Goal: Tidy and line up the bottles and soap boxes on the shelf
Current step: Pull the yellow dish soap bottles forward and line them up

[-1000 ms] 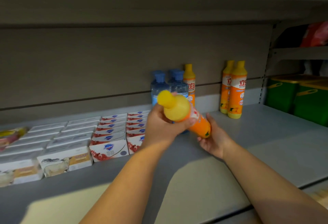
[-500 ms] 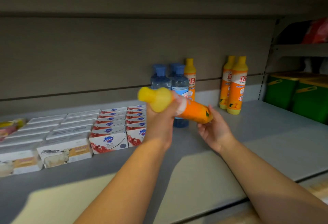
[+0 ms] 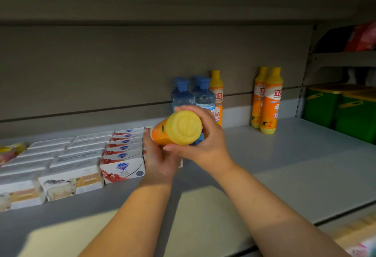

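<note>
Head view: rows of soap boxes [image 3: 122, 167] fill the shelf's [image 3: 295, 165] left, cut off at the frame edge. Mid-air above the shelf, the left hand [image 3: 160, 161] grips the orange detergent bottle [image 3: 183, 127] from below. The right hand [image 3: 209, 140] curls round its yellow base, which faces the camera; its label is hidden. Bare shelf lies right, near 2 upright orange bottles [image 3: 268, 102].

Both forearms reach up to frame centre, where left hand [image 3: 160, 160] and right hand [image 3: 206, 140] grip the orange bottle [image 3: 179, 127].
</note>
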`<state>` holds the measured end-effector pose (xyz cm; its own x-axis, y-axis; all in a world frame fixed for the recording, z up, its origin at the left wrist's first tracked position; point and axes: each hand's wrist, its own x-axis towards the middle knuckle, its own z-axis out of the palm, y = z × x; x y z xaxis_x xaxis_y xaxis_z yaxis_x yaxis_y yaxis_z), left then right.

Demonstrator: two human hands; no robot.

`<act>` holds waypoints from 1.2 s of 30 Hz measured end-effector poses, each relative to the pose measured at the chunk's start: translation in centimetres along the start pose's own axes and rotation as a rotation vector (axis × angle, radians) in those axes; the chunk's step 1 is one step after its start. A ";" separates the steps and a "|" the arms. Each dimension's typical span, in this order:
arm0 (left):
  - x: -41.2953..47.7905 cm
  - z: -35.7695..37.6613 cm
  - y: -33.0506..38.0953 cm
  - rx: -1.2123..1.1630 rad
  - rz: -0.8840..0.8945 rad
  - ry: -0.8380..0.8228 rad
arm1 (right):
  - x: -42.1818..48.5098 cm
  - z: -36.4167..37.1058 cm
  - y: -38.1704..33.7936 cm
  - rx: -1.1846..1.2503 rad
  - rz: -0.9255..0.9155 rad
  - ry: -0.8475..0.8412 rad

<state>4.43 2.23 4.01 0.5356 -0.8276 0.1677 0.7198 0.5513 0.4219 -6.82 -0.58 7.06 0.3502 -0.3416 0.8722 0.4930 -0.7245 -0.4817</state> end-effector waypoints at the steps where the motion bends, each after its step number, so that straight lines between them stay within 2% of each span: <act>1: 0.0 -0.1 0.3 0.036 -0.019 0.045 | -0.2 -0.1 0.2 -0.004 -0.007 0.000; 4: -0.1 0.2 1.3 -0.011 0.000 0.092 | -0.7 -1.8 1.6 -0.005 0.026 0.037; 7: -0.5 1.0 3.1 -0.003 0.115 0.010 | -1.2 -4.3 3.6 -0.045 0.242 0.062; 10: -1.5 2.0 4.1 0.163 0.176 -0.107 | -1.7 -5.0 4.9 -0.262 0.487 -0.113; 12: -2.2 3.1 4.4 0.274 0.167 -0.193 | -2.1 -4.7 5.4 -0.356 0.517 -0.225; 14: -2.3 3.8 4.7 0.381 0.152 -0.286 | -2.2 -4.5 5.3 -0.299 0.568 -0.246; 16: -2.2 3.9 5.2 0.435 0.172 -0.372 | -2.1 -4.4 4.7 -0.025 0.721 -0.250; 20: -1.7 2.9 5.2 0.481 0.196 -0.300 | -1.8 -4.4 3.4 0.930 1.182 -0.335; 22: -1.5 2.2 4.4 0.414 0.170 -0.281 | -1.9 -4.7 3.3 1.132 1.297 -0.458; 24: -1.3 1.5 3.7 0.374 0.147 -0.232 | -2.0 -5.2 3.5 1.096 1.317 -0.599; 26: -1.4 1.1 3.5 0.364 0.124 -0.134 | -2.0 -5.3 3.6 1.056 1.349 -0.654; 28: -1.3 1.1 3.5 0.398 0.123 -0.014 | -1.8 -5.1 3.6 1.050 1.379 -0.544; 30: -1.1 1.5 3.6 0.501 0.192 0.125 | -1.8 -4.7 3.8 0.942 1.352 -0.406; 33: -1.3 2.4 3.3 0.668 0.444 0.308 | -2.0 -3.7 3.9 0.515 1.139 -0.409; 35: -1.7 2.8 3.2 0.755 0.564 0.320 | -2.3 -2.9 3.7 0.125 0.950 -0.485; 36: -1.9 3.0 3.2 0.780 0.585 0.300 | -2.3 -2.6 3.5 0.033 0.879 -0.497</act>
<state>4.39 5.21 7.71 0.8768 -0.3310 0.3488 -0.1211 0.5500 0.8263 -7.96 -3.88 3.59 0.8885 -0.4526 0.0761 -0.0801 -0.3163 -0.9453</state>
